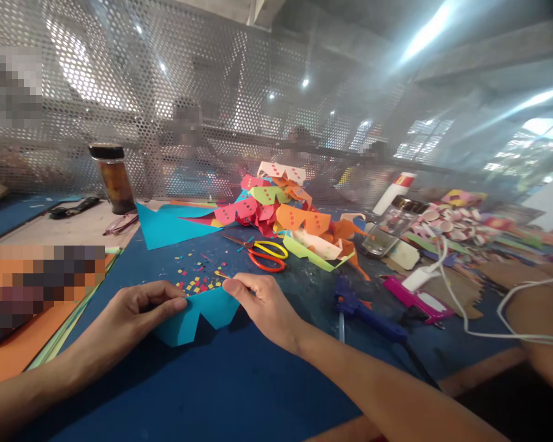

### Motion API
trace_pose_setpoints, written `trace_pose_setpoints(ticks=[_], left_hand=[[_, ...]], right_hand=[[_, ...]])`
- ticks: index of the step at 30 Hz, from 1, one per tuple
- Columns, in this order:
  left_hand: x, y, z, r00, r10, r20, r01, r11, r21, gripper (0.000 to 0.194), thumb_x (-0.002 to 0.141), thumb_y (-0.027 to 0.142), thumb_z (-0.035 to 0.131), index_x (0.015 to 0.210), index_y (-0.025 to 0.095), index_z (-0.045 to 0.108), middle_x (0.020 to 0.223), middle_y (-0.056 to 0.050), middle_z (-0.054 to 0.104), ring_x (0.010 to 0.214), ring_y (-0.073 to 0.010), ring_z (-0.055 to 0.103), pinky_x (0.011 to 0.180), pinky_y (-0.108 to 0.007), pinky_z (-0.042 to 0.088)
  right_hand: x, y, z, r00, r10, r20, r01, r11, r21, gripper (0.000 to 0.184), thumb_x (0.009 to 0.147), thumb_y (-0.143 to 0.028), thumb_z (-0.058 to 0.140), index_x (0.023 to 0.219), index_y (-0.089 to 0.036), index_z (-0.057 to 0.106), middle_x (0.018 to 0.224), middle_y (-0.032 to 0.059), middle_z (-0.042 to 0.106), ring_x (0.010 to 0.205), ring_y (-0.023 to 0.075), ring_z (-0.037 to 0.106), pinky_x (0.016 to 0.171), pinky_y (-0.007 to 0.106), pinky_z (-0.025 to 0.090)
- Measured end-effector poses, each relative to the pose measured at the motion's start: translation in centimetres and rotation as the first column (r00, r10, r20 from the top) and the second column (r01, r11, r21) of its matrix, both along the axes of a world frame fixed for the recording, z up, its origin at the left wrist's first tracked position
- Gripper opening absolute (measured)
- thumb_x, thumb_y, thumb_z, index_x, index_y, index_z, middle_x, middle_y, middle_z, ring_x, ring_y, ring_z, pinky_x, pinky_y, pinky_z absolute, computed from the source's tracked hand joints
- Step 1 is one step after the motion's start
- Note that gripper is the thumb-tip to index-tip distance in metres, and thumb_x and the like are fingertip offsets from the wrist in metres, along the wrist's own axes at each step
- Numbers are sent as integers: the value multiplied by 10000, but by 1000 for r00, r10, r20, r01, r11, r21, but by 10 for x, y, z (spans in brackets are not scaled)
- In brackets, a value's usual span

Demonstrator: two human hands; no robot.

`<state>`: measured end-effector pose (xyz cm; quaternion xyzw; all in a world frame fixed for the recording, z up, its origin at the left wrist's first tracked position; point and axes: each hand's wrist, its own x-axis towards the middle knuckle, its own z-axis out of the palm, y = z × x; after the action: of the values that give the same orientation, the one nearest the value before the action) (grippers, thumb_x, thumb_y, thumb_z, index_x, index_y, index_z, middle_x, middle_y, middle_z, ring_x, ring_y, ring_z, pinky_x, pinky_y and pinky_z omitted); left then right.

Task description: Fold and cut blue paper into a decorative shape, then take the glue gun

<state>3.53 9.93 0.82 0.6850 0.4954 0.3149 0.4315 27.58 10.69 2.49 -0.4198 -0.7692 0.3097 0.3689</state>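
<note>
A folded piece of bright blue paper (pixel 184 326), with a notch cut in its lower edge, is held up above the blue table mat. My left hand (pixel 142 310) pinches its left end between thumb and fingers. At the other end, my right hand (pixel 270 310) is closed on the paper's upper corner. A thin orange sliver pokes out by the right fingertips; I cannot make out what it is. Just beyond the hands lie small coloured paper squares (pixel 197 285), and scissors (pixel 262 255) with red and yellow handles rest behind them.
A pile of folded paper masks (pixel 299 215) stands at the back beside a larger blue sheet (pixel 170 227). Rightward lie a blue glue gun (pixel 368 313), a magenta one (pixel 417 298) with a white cord, and a jar (pixel 391 224). A dark-lidded bottle (pixel 115 178) stands back left.
</note>
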Motion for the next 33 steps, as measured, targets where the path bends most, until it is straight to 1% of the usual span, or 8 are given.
trace_pose_setpoints(ticks=[11,14,18,22,25,28,30,33], left_hand=[[2,0,4,999,38,-16,-37,999,37,371,811,595,620,762,239,713,735,23,654,704,-152,572,635,-216,444],[3,-2,8,997,61,-39,-60,997,43,383,780,612,630,771,241,723,745,16,682,720,-173,603,641,-229,469],[5,-4,14,990,111,-92,-109,994,22,422,738,633,646,857,239,740,845,-3,747,797,-224,656,662,-256,505],[4,-2,14,985,121,-121,-116,992,46,447,713,645,650,855,232,747,859,-9,760,843,-249,673,702,-265,518],[1,0,10,984,92,-152,-86,995,42,460,746,646,636,939,244,751,885,3,762,902,-251,673,742,-256,520],[-1,2,6,980,94,-173,-90,995,35,469,770,649,629,985,247,744,890,14,758,877,-238,674,714,-238,514],[-2,2,3,980,108,-167,-102,994,42,463,766,649,638,982,254,743,903,20,760,879,-239,674,708,-235,511],[-4,1,-1,975,154,-159,-141,986,90,460,744,664,651,952,266,749,920,26,765,915,-258,673,722,-250,513]], right_hand=[[3,1,-2,999,-23,36,23,1000,4,514,989,-531,429,610,-213,289,617,-59,236,577,93,266,534,272,232],[4,2,-1,998,2,70,-3,1000,6,491,1009,-521,382,632,-206,393,623,-45,342,599,101,360,562,257,312],[11,-4,12,992,-41,121,21,987,162,321,1020,-414,417,922,-189,623,911,43,652,870,147,591,801,285,447],[42,-26,30,941,-273,198,179,902,394,146,977,-280,524,1027,-193,631,1017,50,675,955,158,627,892,307,464],[84,-47,35,809,-499,311,315,815,487,125,970,-243,510,1015,-195,616,1017,59,666,949,183,632,863,324,476],[126,-65,26,525,-697,488,387,707,592,113,935,-234,533,1011,-186,602,989,79,662,954,243,633,806,361,482],[146,-74,16,339,-734,588,370,679,634,135,916,-248,556,1021,-176,600,987,92,661,927,266,630,768,373,480],[162,-82,2,148,-722,676,331,680,654,164,898,-230,572,1049,-172,601,954,94,662,892,272,627,732,369,472]])
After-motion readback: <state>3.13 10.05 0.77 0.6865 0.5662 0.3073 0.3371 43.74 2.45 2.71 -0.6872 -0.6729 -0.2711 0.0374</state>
